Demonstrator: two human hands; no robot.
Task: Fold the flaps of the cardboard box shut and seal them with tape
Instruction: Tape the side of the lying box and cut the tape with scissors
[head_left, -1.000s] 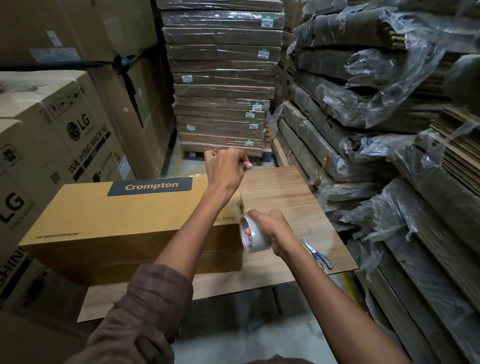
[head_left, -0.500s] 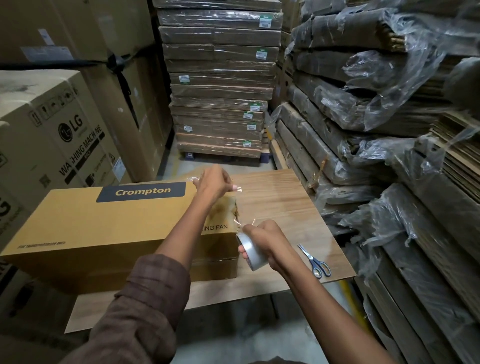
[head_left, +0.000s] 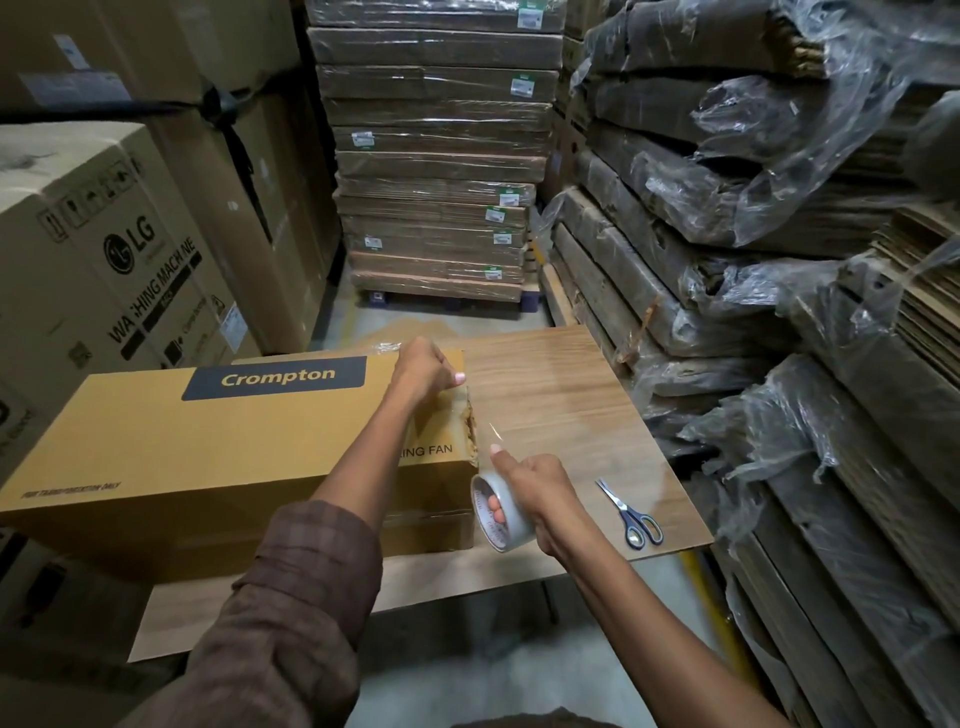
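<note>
The right hand (head_left: 540, 493) is gripping the tape roll (head_left: 501, 512), fingers curled through its core, just off the near right corner of the cardboard box (head_left: 218, 452). The left hand (head_left: 423, 371), fingers curled, is pressing the tape's free end onto the box's top at its far right corner. A clear strip is running between them along the box's right end. The box is lying on the wooden table (head_left: 561, 405), scissors (head_left: 631, 514) beyond the roll. Slack could be letting the strip twist or wrinkle, leaving the flaps poorly sealed.

Left hand (head_left: 423, 371), fingers curled, pressed at the far top corner; right hand (head_left: 535, 486) gripping the tape roll (head_left: 501, 512), thumb extended upward, forearm raised.
</note>
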